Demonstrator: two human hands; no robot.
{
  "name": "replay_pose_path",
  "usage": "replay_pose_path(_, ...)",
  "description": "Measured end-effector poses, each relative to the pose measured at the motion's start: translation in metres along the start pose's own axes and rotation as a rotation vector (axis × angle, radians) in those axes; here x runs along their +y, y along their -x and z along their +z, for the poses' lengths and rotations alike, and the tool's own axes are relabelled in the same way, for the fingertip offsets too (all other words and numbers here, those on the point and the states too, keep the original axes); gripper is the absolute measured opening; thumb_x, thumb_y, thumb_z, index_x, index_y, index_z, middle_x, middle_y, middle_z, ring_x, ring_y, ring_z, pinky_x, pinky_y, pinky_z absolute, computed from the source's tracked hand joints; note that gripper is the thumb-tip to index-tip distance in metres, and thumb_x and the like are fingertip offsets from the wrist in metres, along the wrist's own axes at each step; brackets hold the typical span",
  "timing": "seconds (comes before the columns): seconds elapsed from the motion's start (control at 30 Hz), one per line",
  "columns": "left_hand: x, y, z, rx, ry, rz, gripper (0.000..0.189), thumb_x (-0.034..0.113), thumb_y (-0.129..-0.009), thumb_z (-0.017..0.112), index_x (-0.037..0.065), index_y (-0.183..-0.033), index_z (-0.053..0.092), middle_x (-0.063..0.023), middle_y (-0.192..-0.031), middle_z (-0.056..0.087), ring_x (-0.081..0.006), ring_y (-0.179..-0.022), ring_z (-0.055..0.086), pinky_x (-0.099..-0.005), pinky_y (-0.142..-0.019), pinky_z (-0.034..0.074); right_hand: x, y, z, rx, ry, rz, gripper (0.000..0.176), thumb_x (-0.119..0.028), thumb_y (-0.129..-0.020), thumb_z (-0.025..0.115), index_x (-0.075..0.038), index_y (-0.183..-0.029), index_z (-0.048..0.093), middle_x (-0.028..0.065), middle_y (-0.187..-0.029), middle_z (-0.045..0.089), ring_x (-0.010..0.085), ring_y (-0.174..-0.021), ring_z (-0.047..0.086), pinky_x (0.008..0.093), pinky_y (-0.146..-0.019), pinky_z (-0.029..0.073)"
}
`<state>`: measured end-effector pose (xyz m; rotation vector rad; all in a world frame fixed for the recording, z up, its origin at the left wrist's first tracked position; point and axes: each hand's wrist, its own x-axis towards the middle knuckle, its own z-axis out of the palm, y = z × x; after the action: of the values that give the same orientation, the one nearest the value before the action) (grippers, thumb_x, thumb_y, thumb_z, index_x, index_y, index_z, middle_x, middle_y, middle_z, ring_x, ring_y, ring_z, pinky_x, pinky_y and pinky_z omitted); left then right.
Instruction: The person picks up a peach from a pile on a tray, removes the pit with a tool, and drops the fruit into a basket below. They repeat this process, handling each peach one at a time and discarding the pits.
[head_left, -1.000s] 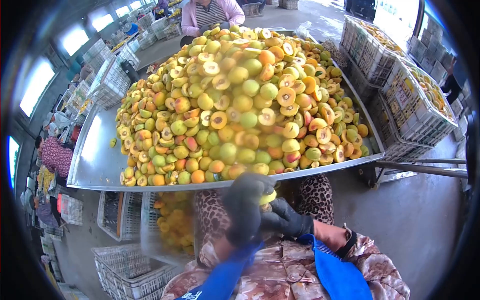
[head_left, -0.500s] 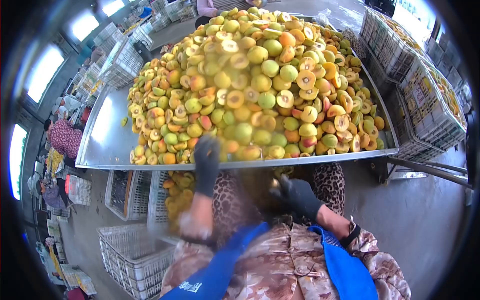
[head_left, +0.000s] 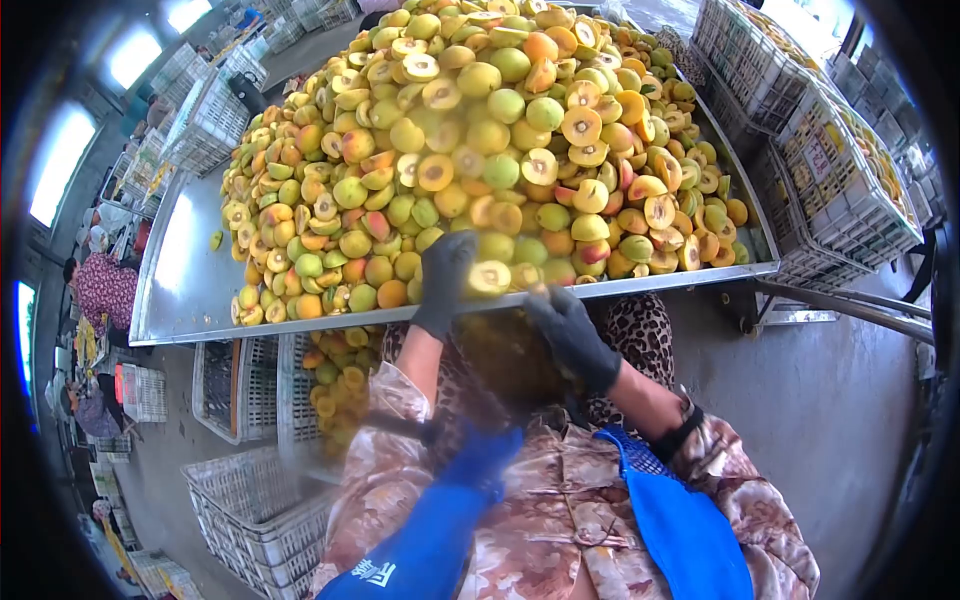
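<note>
A large heap of yellow-green peaches (head_left: 360, 190), many cut in half with pits showing, fills a metal tray (head_left: 700, 278). My left hand (head_left: 446, 280), in a dark glove, is curled at the tray's front edge beside a peach half (head_left: 489, 278) with its cut face up. It looks gripped on its thumb side, though the fingertips are partly hidden. Just right of it, my gloved right hand (head_left: 572, 335) has its fingers pressed together at the rim. Something small and tan shows at those fingertips, too small to name.
White crates of fruit (head_left: 840, 180) are stacked at the right. Below the tray's left side are a crate (head_left: 262, 515) and more peaches (head_left: 340, 385). A person in a patterned red top (head_left: 105, 290) is at far left, among other crates.
My left hand has moved up and right to the peach half. My right hand has risen from below the tray to its rim. The view has shifted slightly.
</note>
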<state>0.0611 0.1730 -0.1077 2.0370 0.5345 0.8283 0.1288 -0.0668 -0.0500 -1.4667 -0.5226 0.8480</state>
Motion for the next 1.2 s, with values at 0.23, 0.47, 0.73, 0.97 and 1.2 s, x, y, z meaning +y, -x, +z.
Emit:
replay_pose_path(0.23,0.086,0.022,0.001,-0.278,-0.702,0.280,0.022,0.014,-0.095,0.069,-0.001,-0.111,0.072,-0.0142,-0.098,0.073,-0.0283,-0.100,0.069,-0.0382,-0.089,0.054,0.019,-0.006,-0.008,0.050,-0.234,0.018,0.014,-0.019,-0.102,0.064,-0.005,-0.102,0.063,-0.0019,-0.089,0.062,0.0063,-0.080,0.057,0.0242,-0.065,0.049)
replay_pose_path(0.47,0.091,0.050,0.008,-0.126,0.145,0.032,0.029,0.012,-0.095,0.067,0.003,-0.123,0.064,-0.0114,-0.110,0.069,-0.0271,-0.101,0.067,-0.0382,-0.088,0.056,-0.009,0.012,-0.016,0.000,-0.414,0.033,0.015,-0.020,-0.103,0.062,-0.006,-0.105,0.066,-0.0026,-0.087,0.063,0.0050,-0.079,0.057,0.0231,-0.065,0.047)
replay_pose_path(0.73,0.155,0.065,0.003,-0.094,1.184,-0.469,0.030,0.022,-0.109,0.054,-0.001,-0.128,0.058,-0.0098,-0.120,0.065,-0.0198,-0.106,0.066,-0.0340,-0.092,0.057,-0.022,0.024,0.006,0.005,0.219,-0.372,0.021,-0.018,-0.096,0.064,0.002,-0.102,0.062,0.0233,-0.086,0.066,0.0408,-0.079,0.066,0.0468,-0.072,0.051)
replay_pose_path(0.97,0.173,0.070,0.005,-0.078,1.192,-0.491,0.041,0.027,-0.113,0.042,-0.004,-0.136,0.054,-0.0151,-0.128,0.062,-0.0247,-0.119,0.062,-0.0360,-0.103,0.054,-0.015,0.029,0.002,0.116,0.207,-0.355,0.020,-0.017,-0.098,0.063,0.002,-0.101,0.062,0.0226,-0.086,0.065,0.0386,-0.078,0.066,0.0455,-0.068,0.051)
replay_pose_path(1.2,0.188,0.072,0.017,0.041,0.934,-0.329,0.038,0.032,-0.113,0.039,0.000,-0.120,0.058,-0.0179,-0.124,0.063,-0.0274,-0.110,0.065,-0.0401,-0.100,0.055,-0.026,0.043,0.014,0.056,0.192,-0.377,0.022,-0.019,-0.098,0.063,0.002,-0.105,0.062,0.0212,-0.087,0.068,0.0365,-0.076,0.068,0.0429,-0.067,0.052)
